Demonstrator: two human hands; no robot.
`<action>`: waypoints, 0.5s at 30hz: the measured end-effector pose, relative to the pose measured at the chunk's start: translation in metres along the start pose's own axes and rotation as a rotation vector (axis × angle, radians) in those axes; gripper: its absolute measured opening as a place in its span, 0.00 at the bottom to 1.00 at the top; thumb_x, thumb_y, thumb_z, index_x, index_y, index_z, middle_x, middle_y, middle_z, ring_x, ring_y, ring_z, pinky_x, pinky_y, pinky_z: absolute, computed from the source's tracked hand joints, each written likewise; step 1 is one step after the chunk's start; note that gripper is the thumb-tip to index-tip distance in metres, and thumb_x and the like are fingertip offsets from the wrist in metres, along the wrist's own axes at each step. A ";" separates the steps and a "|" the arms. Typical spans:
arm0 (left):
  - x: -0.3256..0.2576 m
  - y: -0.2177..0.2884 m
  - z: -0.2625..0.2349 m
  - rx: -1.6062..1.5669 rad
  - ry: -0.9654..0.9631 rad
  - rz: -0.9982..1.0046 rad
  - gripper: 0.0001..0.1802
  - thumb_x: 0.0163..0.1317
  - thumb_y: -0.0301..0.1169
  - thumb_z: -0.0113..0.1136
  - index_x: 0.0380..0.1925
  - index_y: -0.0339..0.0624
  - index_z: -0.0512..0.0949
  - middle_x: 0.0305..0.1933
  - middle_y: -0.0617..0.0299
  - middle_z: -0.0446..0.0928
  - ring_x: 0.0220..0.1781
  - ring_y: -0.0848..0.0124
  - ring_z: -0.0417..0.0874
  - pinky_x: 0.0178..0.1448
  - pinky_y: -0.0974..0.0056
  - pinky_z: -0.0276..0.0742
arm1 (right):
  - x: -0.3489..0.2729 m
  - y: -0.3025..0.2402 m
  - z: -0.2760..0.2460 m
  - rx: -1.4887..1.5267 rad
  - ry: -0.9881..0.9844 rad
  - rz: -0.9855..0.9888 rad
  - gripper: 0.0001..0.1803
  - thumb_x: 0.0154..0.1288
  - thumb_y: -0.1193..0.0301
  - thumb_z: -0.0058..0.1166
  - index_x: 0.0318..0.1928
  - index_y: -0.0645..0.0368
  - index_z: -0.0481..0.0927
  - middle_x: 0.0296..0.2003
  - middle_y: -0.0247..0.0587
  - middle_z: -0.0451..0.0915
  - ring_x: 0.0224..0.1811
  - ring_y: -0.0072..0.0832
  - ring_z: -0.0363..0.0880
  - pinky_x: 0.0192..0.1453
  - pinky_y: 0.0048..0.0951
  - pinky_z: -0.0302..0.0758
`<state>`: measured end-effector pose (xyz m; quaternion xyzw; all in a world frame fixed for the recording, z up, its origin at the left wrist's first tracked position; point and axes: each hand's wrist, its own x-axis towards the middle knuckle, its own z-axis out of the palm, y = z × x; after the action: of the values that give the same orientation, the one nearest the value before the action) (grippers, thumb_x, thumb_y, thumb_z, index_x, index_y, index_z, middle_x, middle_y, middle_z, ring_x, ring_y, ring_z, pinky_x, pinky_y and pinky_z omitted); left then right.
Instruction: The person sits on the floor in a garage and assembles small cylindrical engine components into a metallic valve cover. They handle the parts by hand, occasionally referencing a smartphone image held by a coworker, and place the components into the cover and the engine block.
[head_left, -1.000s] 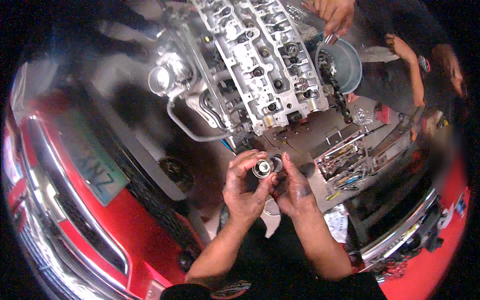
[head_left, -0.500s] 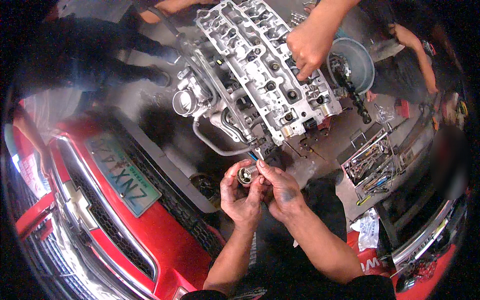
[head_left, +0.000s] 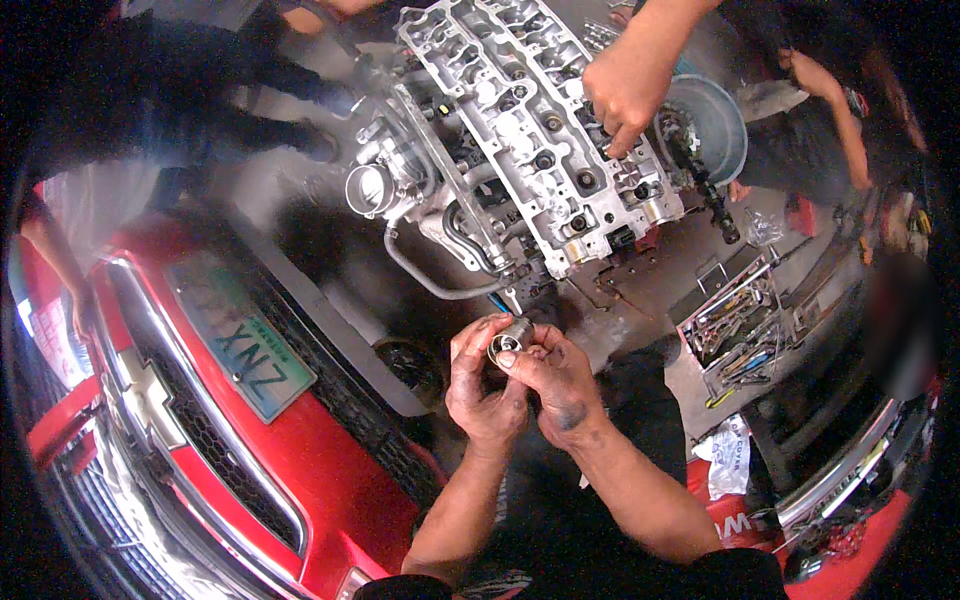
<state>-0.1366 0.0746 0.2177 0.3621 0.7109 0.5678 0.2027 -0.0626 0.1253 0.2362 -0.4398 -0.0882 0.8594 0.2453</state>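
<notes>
Grease-dark left hand [head_left: 482,385] cups a small metal cylinder [head_left: 510,341] from below, just under the engine head [head_left: 520,130]; right hand [head_left: 558,385] pinches its rim. Looks rigid, dense, probably oily-slick — best gripped around the barrel, fingers wrapped.

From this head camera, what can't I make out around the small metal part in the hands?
- Small metal cylinder: its lower half is hidden by the left hand and right hand; inside too small to read.
- Tools in the tool tray: too small to tell apart.
- Engine head: top end cut off by the picture's edge; another person's hand covers part.
</notes>
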 end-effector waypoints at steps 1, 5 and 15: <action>0.002 0.002 0.000 0.033 -0.004 0.003 0.27 0.48 0.17 0.68 0.52 0.36 0.75 0.50 0.49 0.79 0.54 0.58 0.79 0.60 0.57 0.74 | 0.001 -0.001 -0.001 -0.003 0.001 -0.008 0.14 0.56 0.74 0.64 0.43 0.63 0.79 0.38 0.34 0.81 0.41 0.22 0.79 0.50 0.25 0.74; 0.015 0.005 -0.006 0.177 -0.110 0.036 0.26 0.44 0.18 0.70 0.48 0.36 0.79 0.47 0.54 0.82 0.54 0.56 0.79 0.60 0.55 0.73 | -0.001 -0.004 0.001 -0.027 0.044 -0.011 0.15 0.57 0.73 0.64 0.44 0.63 0.78 0.39 0.34 0.81 0.41 0.22 0.78 0.50 0.25 0.74; 0.030 0.000 -0.003 0.210 -0.275 0.007 0.27 0.41 0.20 0.70 0.46 0.38 0.78 0.48 0.54 0.80 0.57 0.51 0.77 0.61 0.52 0.71 | 0.012 -0.010 -0.023 0.008 0.003 0.097 0.16 0.63 0.64 0.55 0.47 0.60 0.78 0.44 0.36 0.79 0.48 0.26 0.77 0.56 0.31 0.71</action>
<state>-0.1582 0.0945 0.2221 0.4579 0.7306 0.4362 0.2572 -0.0472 0.1382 0.2175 -0.4440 -0.0628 0.8699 0.2054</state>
